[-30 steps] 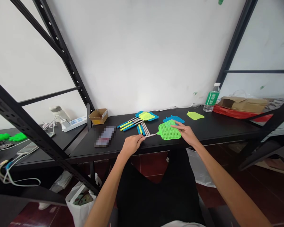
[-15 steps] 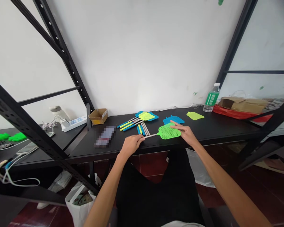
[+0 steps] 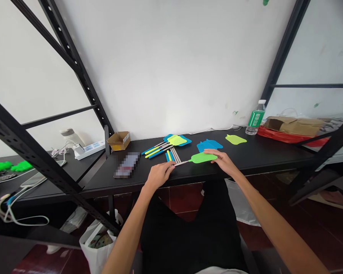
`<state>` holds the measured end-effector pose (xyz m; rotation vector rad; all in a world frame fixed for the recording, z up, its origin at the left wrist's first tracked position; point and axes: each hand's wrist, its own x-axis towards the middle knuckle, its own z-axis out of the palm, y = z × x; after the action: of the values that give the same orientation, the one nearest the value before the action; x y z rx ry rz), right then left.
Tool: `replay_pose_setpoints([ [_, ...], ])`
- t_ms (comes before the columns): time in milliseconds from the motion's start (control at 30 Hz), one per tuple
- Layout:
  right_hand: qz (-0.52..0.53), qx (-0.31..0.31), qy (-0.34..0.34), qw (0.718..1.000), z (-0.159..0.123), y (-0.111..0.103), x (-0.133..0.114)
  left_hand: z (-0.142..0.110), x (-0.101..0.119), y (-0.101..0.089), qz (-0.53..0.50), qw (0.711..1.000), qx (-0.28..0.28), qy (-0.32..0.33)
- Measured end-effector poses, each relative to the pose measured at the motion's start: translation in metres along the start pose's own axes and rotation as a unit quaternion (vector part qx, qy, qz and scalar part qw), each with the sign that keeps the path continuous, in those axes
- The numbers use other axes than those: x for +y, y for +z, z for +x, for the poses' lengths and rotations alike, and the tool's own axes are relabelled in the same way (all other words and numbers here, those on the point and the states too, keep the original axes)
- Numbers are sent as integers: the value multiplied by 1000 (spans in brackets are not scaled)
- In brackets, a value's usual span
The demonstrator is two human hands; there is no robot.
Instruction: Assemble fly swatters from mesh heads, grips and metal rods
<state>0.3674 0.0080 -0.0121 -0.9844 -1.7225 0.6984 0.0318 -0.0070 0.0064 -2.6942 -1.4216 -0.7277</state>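
Note:
A green fly swatter (image 3: 201,157) is held level between my two hands above the front of the black table. My left hand (image 3: 161,174) is closed round the near end of its thin metal rod. At the far end, my right hand (image 3: 221,159) grips the edge of the perforated green head, which is tilted and looks narrow. Just beyond my left hand lie several loose metal rods (image 3: 175,155) and short blue and yellow handles (image 3: 169,156). Behind them is a pile of fly swatters (image 3: 177,140) with blue and yellow heads. Blue swatter heads (image 3: 210,145) lie past my right hand.
A yellow-green swatter head (image 3: 236,139) lies at the right rear, near a water bottle (image 3: 255,118). On the left are a small cardboard box (image 3: 119,140) and a blurred-out phone (image 3: 127,165). Black shelf posts (image 3: 82,80) flank the black table (image 3: 263,156).
The green swatter head has turned about its rod, from showing its broad face to a narrower, tilted view. My right hand has shifted slightly with it; the left stays at the rod.

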Motion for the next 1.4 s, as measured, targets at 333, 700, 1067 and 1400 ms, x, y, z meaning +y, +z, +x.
replay_pose_setpoints([
  [333,-10,-18,15,1000,-3,-1,-3,1,-2,1,17,1000,2,-12],
  [700,-72,2,27,997,-2,-1,0,0,-3,1,20,1000,1,3],
  [1067,15,-9,54,998,-2,4,-6,0,0,0,20,1000,-7,-9],
  [1400,92,30,16,995,0,-1,8,2,1,-4,22,999,-30,-25],
])
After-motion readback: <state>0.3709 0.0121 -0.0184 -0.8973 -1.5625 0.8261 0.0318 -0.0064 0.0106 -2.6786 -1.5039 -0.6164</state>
